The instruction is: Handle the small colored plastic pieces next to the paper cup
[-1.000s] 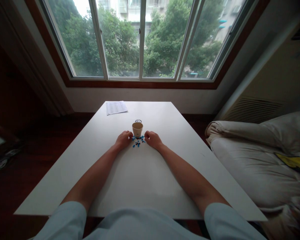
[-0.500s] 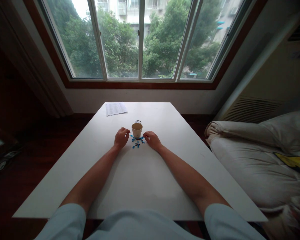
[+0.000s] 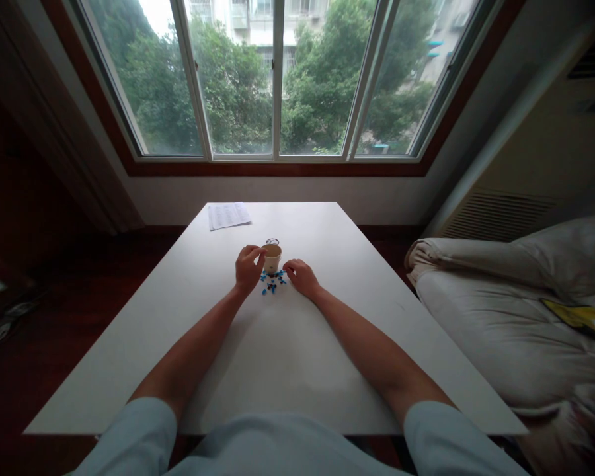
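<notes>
Shirt and sleeves: pale blue cloth [image 3: 151, 423], cut off by the bottom border and covering part of the worktop's near edge.
Worktop: white [image 3: 287, 363]; its near corners both show, and its surface runs wide from each forearm to the slanting side edges.
Padded seat: right of the worktop [image 3: 496, 324], cut off at the right, with a yellow item [image 3: 575, 314] also cut off there.
Small pieces: blue and dark bits [image 3: 272, 289] scattered in front of the cup, too small to make out singly.
Right hand: just right of the pieces [image 3: 302, 277], fingers curled inward; whether they pinch anything cannot be told.
Left hand: raised at the cup's left side [image 3: 248, 270], fingertips at the rim and hiding part of it; grip or contents cannot be told.
Cup: tan, upright [image 3: 272, 262], behind the pieces; its inner bottom is hidden.
Dark looped item: behind the cup [image 3: 272, 240], partly hidden.
Papers: near the far left corner [image 3: 229, 215], print unreadable.
</notes>
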Available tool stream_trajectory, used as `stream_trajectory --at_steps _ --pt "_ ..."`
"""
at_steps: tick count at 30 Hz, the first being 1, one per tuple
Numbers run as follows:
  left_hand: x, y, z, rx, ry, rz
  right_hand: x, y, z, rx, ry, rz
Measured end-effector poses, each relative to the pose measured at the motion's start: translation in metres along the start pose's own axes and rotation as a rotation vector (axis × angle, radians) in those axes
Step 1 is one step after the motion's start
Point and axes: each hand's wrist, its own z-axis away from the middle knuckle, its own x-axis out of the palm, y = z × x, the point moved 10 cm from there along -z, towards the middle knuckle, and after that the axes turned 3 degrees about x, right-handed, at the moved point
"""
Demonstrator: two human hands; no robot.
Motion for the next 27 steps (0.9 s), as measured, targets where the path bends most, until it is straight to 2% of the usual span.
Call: stream_trajectory --at_steps 11,20,27 --pt "0.012 -0.004 0.000 -0.164 -0.059 -0.033 -0.002 -0.003 0.001 0.012 -0.010 -0.002" --pt "0.024 -0.003 0.001 -0.104 -0.134 -0.037 -0.020 -0.012 0.001 -0.013 0.123 0.022" --pt "0.016 -0.005 0.006 -0.079 -0.120 -0.075 -0.025 -0.017 0.002 0.004 0.142 0.035"
